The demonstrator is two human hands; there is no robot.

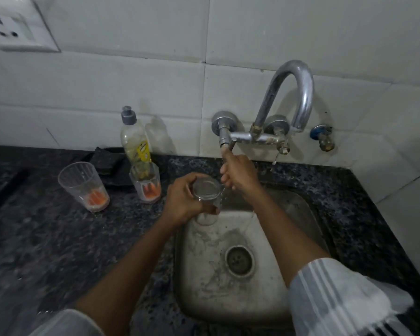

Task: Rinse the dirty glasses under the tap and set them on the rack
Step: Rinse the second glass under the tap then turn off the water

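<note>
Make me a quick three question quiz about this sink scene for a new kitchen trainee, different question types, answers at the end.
1. True or false: the left hand holds a clear glass over the sink.
2. How many glasses with orange residue stand on the counter?
3. Multiple choice: the right hand is A) on the soap bottle, B) reaching up to the tap handle, C) resting in the sink.

Key
1. True.
2. Two: the left one and the right one, in front of the bottle.
3. B.
</note>
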